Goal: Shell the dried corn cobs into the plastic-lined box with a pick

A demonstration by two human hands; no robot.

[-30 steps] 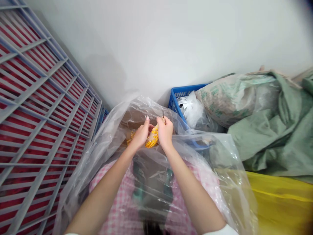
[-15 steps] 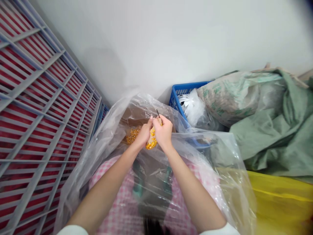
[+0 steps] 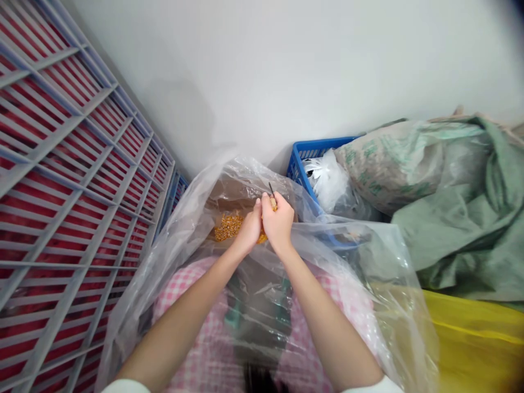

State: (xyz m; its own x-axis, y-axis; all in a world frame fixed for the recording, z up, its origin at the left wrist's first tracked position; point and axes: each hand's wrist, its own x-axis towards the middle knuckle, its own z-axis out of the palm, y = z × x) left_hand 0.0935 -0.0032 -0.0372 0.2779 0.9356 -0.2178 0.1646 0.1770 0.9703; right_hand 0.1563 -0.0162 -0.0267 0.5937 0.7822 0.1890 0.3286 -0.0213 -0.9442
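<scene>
Both hands are together in front of me, over the mouth of a large clear plastic bag (image 3: 180,224). My right hand (image 3: 279,222) is closed round a corn cob (image 3: 273,204), its pale tip and a thin dark stick poking out above the fist. Pressed against it from the left, my left hand (image 3: 250,226) is also closed on the cob, thumb upward. Most of the cob is hidden by the hands; a few yellow kernels show beneath them. Loose corn kernels (image 3: 228,226) lie in a heap inside the bag, left of the hands.
A tall slatted plastic crate (image 3: 77,180) stands close on the left. At right are a blue basket (image 3: 301,164) with white plastic bags (image 3: 327,177), a printed woven sack (image 3: 393,158), green cloth (image 3: 458,234) and a yellow sheet (image 3: 475,333). A pale wall (image 3: 262,71) rises behind.
My hands have closed in tighter over the corn cob, so less of its yellow side shows. The whole view has shifted slightly, with things a little further right.
</scene>
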